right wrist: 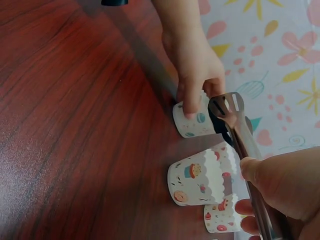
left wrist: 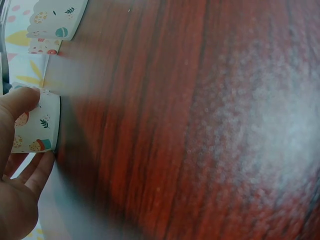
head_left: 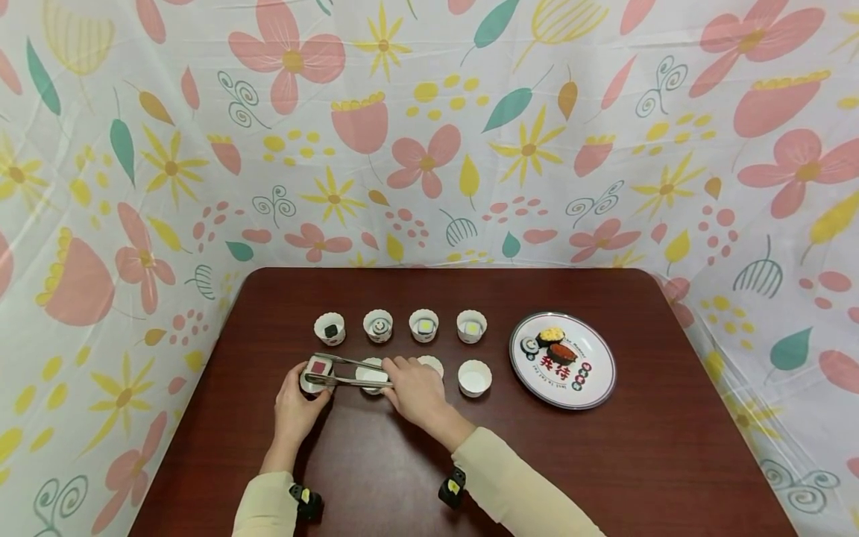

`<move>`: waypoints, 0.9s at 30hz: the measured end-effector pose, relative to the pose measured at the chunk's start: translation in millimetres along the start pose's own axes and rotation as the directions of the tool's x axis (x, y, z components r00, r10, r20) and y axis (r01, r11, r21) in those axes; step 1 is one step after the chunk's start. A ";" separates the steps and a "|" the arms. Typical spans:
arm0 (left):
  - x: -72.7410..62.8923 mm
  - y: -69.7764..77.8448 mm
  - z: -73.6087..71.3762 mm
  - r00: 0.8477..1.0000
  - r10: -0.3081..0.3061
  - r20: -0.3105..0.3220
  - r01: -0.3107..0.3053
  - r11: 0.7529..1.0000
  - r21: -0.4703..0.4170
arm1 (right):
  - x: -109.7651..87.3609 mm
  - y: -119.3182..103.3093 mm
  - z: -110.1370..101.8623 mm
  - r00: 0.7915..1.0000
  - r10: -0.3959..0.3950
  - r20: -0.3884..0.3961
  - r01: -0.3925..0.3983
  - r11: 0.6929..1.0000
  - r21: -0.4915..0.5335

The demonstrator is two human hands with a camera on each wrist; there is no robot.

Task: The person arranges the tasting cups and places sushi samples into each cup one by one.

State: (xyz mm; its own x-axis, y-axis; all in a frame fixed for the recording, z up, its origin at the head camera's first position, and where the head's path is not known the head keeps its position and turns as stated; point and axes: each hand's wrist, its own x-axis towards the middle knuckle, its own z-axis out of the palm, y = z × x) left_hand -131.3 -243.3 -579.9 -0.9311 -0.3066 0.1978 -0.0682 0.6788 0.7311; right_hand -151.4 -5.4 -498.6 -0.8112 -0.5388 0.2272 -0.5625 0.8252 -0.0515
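Note:
My right hand (head_left: 417,388) grips metal tongs (head_left: 359,383), which reach left over the front row of paper cups. Between the tong tips sits a toy sushi roll (head_left: 321,366) with a dark red centre, at the mouth of the front-left paper cup (left wrist: 42,122). My left hand (head_left: 300,406) holds that cup, thumb on one side and fingers on the other. In the right wrist view, the slotted tong head (right wrist: 227,104) is beside the cup's scalloped rim, with a dark edge of the roll behind it. Whether the roll touches the cup's inside is hidden.
Behind stands a row of cups with pieces inside: a black one (head_left: 331,330), a spiral roll (head_left: 380,326) and two yellow-centred rolls (head_left: 426,326). More front-row cups (head_left: 474,391) stand rightward. A round plate (head_left: 597,354) carries several sushi pieces (head_left: 561,353). Patterned cloth surrounds the table.

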 end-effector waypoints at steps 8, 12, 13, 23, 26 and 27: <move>0.5 -1.4 0.4 1.000 -0.001 -0.017 0.001 1.000 0.004 | 2.8 -4.7 -0.2 1.000 -0.005 0.006 0.005 1.000 -0.001; 0.1 -0.9 0.2 1.000 -0.015 -0.005 0.015 1.000 0.008 | 3.0 -6.8 -0.4 1.000 -0.004 0.014 0.004 1.000 0.000; 0.1 -0.6 0.0 1.000 -0.018 -0.003 0.018 1.000 0.009 | 3.1 -7.4 -0.3 1.000 -0.005 0.016 0.005 1.000 0.000; -0.1 -1.7 -0.1 1.000 -0.023 0.000 0.023 1.000 0.009 | 3.7 -9.0 3.7 0.999 0.004 0.046 -0.003 1.000 -0.022; 0.1 -1.7 -0.1 1.000 -0.021 -0.002 0.021 1.000 0.003 | 3.0 -9.4 4.3 0.999 0.006 0.041 -0.006 1.000 -0.019; 0.1 -1.7 0.2 1.000 -0.020 0.000 0.020 1.000 0.002 | 2.6 -9.6 4.4 0.999 0.008 0.038 -0.007 1.000 -0.017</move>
State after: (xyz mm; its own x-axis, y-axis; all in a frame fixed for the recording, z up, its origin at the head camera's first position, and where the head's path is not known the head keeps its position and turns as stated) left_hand -131.4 -244.4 -581.3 -0.9294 -0.3203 0.1833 -0.0877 0.6742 0.7333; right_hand -148.9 -15.5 -501.8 -0.8211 -0.5385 0.1893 -0.5539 0.8318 -0.0361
